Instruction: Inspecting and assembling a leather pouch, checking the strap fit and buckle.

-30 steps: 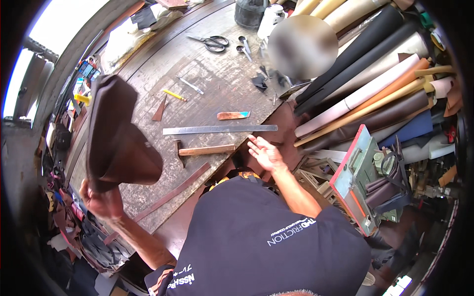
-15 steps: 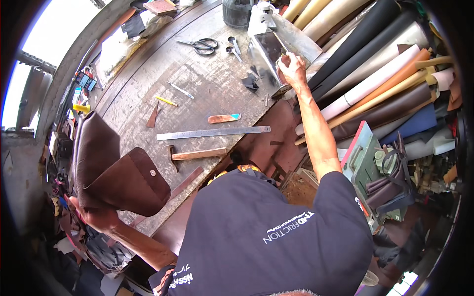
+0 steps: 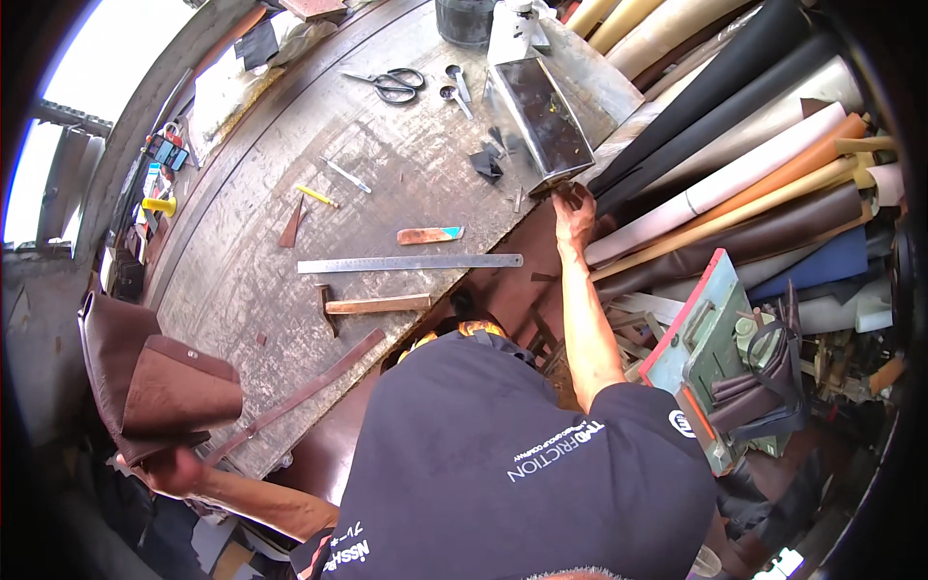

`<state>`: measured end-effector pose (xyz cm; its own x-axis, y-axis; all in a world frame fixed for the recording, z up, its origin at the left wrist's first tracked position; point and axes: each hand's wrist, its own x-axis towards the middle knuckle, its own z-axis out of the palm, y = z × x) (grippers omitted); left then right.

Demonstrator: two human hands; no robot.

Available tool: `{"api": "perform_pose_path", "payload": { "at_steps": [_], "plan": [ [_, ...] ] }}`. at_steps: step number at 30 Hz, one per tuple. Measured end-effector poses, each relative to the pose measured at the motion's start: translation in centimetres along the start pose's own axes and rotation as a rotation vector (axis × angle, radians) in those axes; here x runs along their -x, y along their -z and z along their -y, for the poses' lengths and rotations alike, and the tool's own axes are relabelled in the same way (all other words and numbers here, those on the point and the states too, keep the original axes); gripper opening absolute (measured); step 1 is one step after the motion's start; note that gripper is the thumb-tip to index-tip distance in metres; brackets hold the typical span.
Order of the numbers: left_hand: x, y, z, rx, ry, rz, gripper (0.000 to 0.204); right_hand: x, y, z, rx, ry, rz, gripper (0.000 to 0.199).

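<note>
Clasping brown leather point(image 3: 186, 382), the left hand point(image 3: 174, 471) is outstretched; the right hand point(image 3: 574, 222) has fingers point(image 3: 579, 193) curled at a box point(image 3: 551, 111), grip unclear.

My worktable point(image 3: 387, 208) spreads wide in front of me, its grey-brown wooden top scuffed and worn pale in patches (the far edge bows into a curve as I see it). Off to my left, glaring white light fills the window point(image 3: 116, 68), with a dull grey wall point(image 3: 39, 314) below. Reddish-brown floor point(image 3: 507, 290) shows past the table's near edge; to my right, long rolls of material point(image 3: 715, 188) lie massed together.
</note>
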<state>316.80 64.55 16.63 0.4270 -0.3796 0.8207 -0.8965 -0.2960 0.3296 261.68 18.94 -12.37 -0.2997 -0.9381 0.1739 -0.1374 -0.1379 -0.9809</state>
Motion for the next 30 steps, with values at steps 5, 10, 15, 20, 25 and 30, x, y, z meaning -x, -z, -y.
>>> {"api": "perform_pose_path", "payload": {
  "at_steps": [5,10,15,20,25,30],
  "plan": [
    [-2.2,2.1,-3.0,0.641,0.623,-0.311,0.033,-2.2,-0.8,-1.3,0.109,-0.017,0.142,0.037],
    [0.6,6.2,-2.9,0.618,0.673,-0.382,0.038,-2.2,-0.9,-3.1,0.302,0.277,0.147,0.019],
    [0.7,7.5,-5.5,0.417,0.455,-0.471,0.041,-2.0,0.0,-3.1,0.222,0.058,0.112,0.046],
    [1.6,11.1,-10.2,0.777,0.749,-0.762,0.029,-1.9,0.1,-3.6,0.334,0.209,0.171,0.049],
    [5.8,17.1,-9.6,0.179,0.558,-0.721,0.037,8.8,3.1,-2.2,0.582,0.143,0.213,0.047],
    [8.9,22.5,-7.2,0.629,0.716,-0.962,0.057,25.2,-2.7,1.8,0.094,-1.057,0.831,0.022]
  ]
}}
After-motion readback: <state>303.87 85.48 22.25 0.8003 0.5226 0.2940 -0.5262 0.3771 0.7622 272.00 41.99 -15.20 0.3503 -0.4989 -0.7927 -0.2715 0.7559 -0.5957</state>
